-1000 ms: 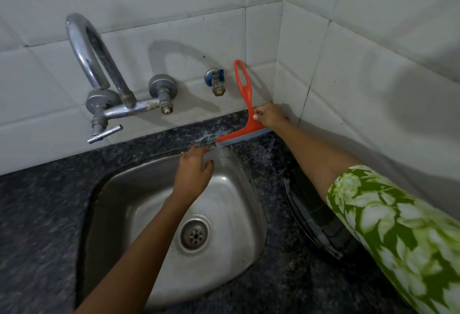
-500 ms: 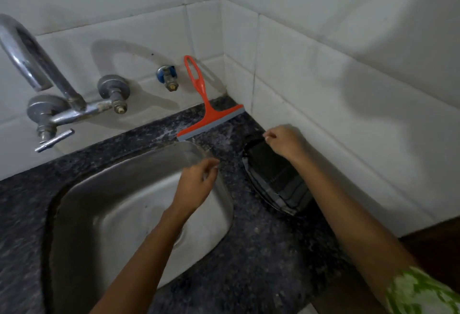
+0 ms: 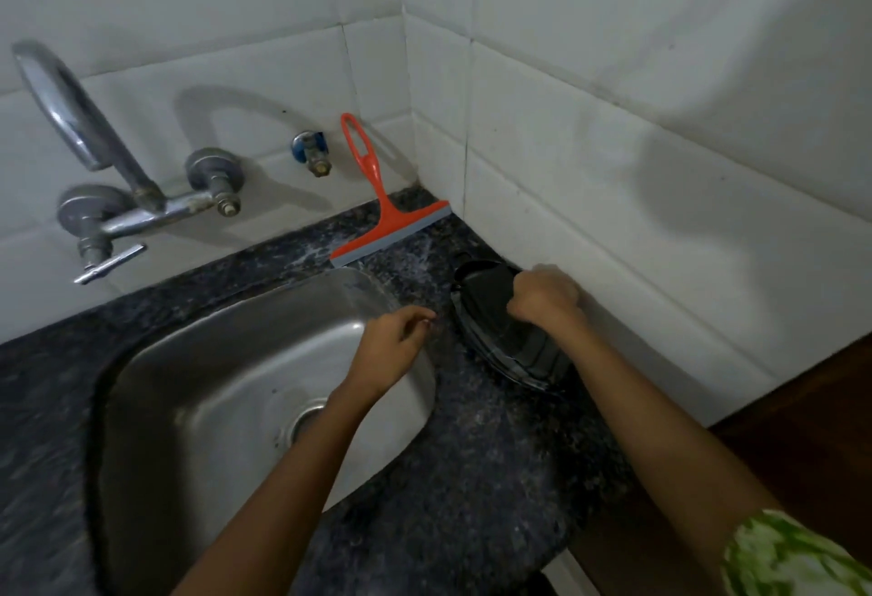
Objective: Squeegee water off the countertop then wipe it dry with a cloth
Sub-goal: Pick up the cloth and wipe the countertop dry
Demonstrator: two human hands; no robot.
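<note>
An orange squeegee [image 3: 377, 213] with a grey blade stands propped against the back wall tiles in the corner, its blade on the dark speckled countertop [image 3: 481, 463]. Nobody holds it. A dark folded cloth [image 3: 500, 336] lies on the counter along the right wall. My right hand [image 3: 545, 295] is closed on the cloth's upper part. My left hand [image 3: 394, 343] hovers over the sink's right rim, fingers loosely curled, holding nothing. Wet streaks show on the counter between the squeegee and the sink.
A steel sink [image 3: 226, 388] is set into the counter at the left. A chrome wall tap [image 3: 101, 180] and a small blue valve [image 3: 311, 151] stick out of the back tiles. White tiled walls meet in the corner. The counter ends at the lower right.
My right hand let go of the squeegee, left it propped against the wall, moved down to the dark cloth and closed on it. My left hand shifted slightly right over the sink rim.
</note>
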